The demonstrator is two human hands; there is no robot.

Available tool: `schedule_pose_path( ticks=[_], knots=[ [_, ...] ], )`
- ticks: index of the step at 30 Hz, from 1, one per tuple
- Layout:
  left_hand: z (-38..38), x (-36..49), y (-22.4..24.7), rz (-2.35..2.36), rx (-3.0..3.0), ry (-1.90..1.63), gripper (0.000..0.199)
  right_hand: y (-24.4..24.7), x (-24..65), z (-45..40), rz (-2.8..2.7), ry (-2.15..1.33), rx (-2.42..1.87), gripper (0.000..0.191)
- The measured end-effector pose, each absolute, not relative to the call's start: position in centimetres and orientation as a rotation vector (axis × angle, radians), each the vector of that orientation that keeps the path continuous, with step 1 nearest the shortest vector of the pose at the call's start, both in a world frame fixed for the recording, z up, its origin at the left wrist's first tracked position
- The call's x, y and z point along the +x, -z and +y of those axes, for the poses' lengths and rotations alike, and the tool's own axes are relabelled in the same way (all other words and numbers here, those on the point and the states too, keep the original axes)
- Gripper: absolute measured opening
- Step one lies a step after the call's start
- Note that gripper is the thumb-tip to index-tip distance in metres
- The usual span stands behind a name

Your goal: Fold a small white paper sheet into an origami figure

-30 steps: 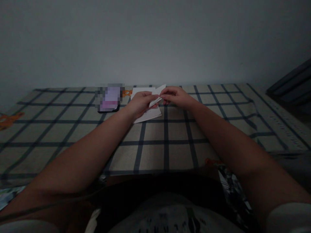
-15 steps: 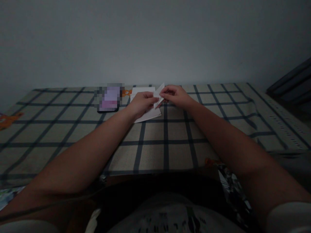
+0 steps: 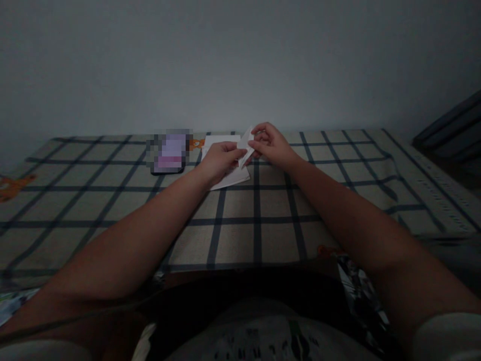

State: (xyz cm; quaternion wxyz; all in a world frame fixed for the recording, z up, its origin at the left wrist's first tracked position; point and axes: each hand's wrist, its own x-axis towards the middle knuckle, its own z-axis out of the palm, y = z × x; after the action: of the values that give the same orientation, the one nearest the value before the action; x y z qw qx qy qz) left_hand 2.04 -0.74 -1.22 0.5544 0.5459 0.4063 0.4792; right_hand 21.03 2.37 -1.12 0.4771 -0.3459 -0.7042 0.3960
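Note:
A small folded white paper [image 3: 246,142] is held up between both hands near the far side of the table. My left hand [image 3: 221,159] pinches its lower left part, thumb on top. On the right side, my right hand [image 3: 268,144] grips the paper with its thumb and fingers, the index finger raised along the upper edge. Beneath my left hand lie more white sheets [image 3: 235,177], partly hidden by the hand.
The table has a checked cloth [image 3: 236,240] with dark blue lines. A phone [image 3: 171,153], its screen blurred, lies left of the sheets. A plain wall [image 3: 240,65] rises behind. Something dark and striped [image 3: 451,120] stands at the far right.
My right hand's fingers have lifted and spread a little along the paper's upper edge. The paper's tip has shifted slightly to the left. My left hand has hardly moved.

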Motion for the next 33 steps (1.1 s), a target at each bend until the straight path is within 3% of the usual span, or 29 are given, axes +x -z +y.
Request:
schedule_pose_path(
  ticks=[11,24,33],
  knots=[
    [-1.06,2.35,0.74,0.930,1.232,-1.142,0.013,0.50,21.18,2.14,-1.728,-1.113,-0.930,0.017],
    [-0.52,2.03,1.33,1.000,1.299,-1.108,0.015,0.53,21.07,1.88,-1.750,-1.015,-0.923,0.018],
    [-1.37,1.89,0.71,1.123,1.547,-1.108,0.032,0.58,21.21,1.90,-1.828,-0.957,-0.988,0.021]
  ],
)
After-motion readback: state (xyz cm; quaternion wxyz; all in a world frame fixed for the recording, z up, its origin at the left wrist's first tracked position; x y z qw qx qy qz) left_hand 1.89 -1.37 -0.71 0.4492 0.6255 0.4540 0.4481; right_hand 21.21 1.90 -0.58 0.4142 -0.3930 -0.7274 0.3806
